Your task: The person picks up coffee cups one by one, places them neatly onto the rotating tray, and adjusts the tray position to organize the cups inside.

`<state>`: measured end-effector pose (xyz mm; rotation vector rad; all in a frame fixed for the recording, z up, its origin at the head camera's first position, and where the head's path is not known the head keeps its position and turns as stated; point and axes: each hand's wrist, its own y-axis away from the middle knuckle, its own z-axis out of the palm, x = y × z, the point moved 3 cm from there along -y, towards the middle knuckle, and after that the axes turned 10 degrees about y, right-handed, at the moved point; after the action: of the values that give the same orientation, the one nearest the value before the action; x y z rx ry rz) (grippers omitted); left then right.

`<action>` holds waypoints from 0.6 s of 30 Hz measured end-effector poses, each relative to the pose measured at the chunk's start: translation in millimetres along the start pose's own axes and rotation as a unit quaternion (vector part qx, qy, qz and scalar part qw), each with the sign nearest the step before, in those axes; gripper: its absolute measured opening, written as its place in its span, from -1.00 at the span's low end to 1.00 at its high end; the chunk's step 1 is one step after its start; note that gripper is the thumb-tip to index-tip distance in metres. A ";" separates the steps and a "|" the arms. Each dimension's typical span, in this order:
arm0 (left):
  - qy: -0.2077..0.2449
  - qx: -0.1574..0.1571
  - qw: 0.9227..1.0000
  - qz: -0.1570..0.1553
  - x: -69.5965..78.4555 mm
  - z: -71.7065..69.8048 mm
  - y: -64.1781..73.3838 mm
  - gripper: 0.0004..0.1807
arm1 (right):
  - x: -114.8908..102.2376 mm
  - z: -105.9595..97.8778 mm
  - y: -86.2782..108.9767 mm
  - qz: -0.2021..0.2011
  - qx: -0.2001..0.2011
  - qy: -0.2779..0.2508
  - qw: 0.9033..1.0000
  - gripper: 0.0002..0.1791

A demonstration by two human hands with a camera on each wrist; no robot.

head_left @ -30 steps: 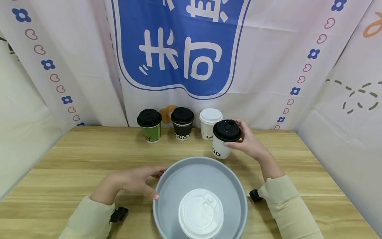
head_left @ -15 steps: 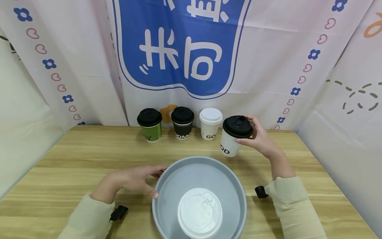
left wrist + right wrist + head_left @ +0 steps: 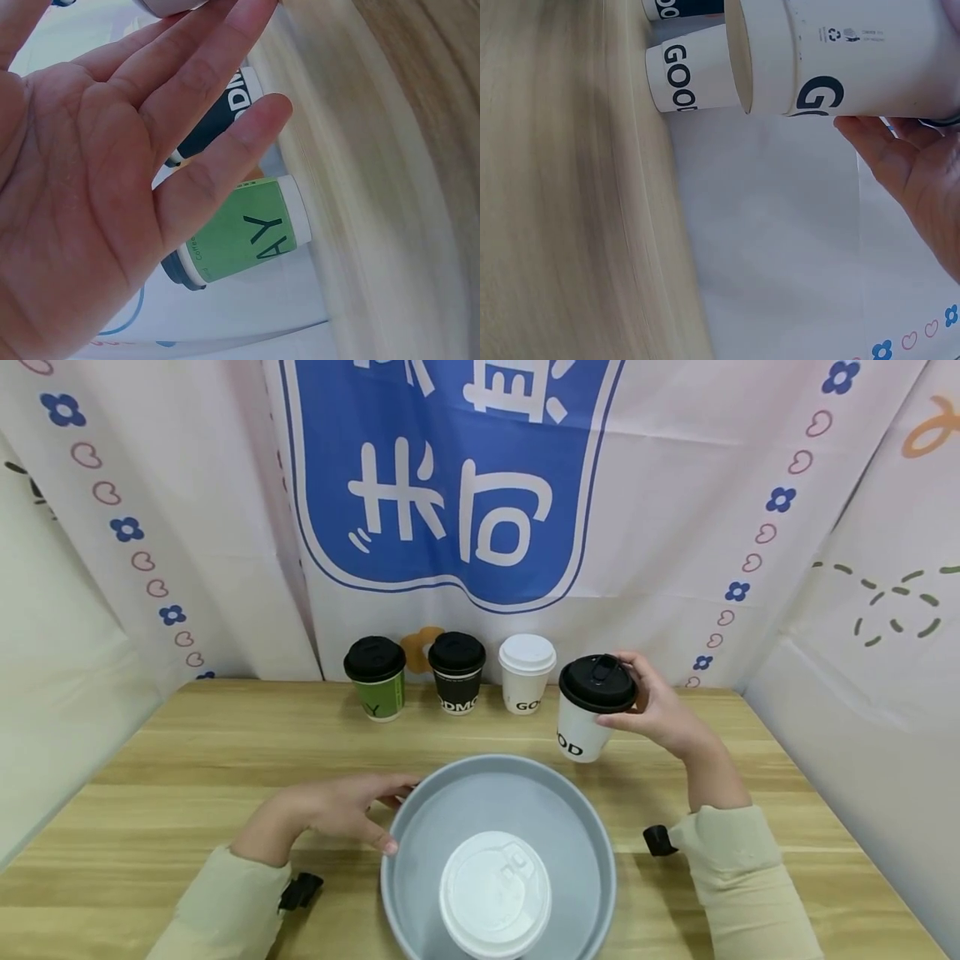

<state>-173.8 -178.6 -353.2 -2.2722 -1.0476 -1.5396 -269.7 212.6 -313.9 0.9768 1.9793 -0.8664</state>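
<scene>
In the head view my right hand (image 3: 663,714) grips a white paper cup with a black lid (image 3: 596,706), thumb on the near side and fingers behind. The right wrist view shows the underside of this white cup (image 3: 855,56), raised above the table and tilted. My left hand (image 3: 341,814) touches the left rim of a round grey tray (image 3: 397,902). Its fingers (image 3: 202,82) look mostly straight in the left wrist view. A cup with a white lid (image 3: 495,893) stands in the tray; its body is hidden below the lid.
Along the back of the wooden table (image 3: 247,735) stand a green cup with a black lid (image 3: 381,689), a black cup (image 3: 457,681) and a smaller white cup with a white lid (image 3: 525,681). A printed cloth (image 3: 675,527) hangs behind them.
My right hand has carried the black-lidded white cup to the right, away from the smaller white cup, and has nearly stopped over the last half second. The left hand stays at the tray's rim.
</scene>
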 end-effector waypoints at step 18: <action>0.042 -0.028 0.998 -0.043 -7.5 -11.3 -15.1 -0.11 | -6.2 -5.1 6.6 0.006 -0.007 0.012 1.000 -0.17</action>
<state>-193.4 -176.8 -358.1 -2.2036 -1.1072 -1.7022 -263.1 217.8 -307.8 0.9937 1.9946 -0.8363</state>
